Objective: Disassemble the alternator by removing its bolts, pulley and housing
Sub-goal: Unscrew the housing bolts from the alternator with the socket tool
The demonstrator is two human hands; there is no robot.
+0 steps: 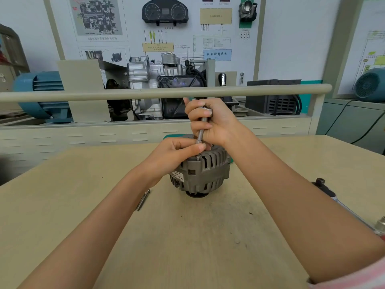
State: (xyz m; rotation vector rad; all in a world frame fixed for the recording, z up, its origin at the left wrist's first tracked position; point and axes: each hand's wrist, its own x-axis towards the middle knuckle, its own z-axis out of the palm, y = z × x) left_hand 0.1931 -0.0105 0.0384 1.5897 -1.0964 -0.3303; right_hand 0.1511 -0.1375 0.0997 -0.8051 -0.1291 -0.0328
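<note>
From the head view, the alternator (201,174) stood mid-table (208,236). The right hand (210,122) had its fingers curled round an upright socket driver (201,130); the left hand (177,151) pinched the driver's lower end above a bolt (198,157). A ratchet (341,203) lay well to the right.

We see a bright, evenly lit scene with soft, faint shadows on the table (187,236). Wide-angle distortion bows the far rail (145,93) and stretches the near edges; the far left looks blurred.
</note>
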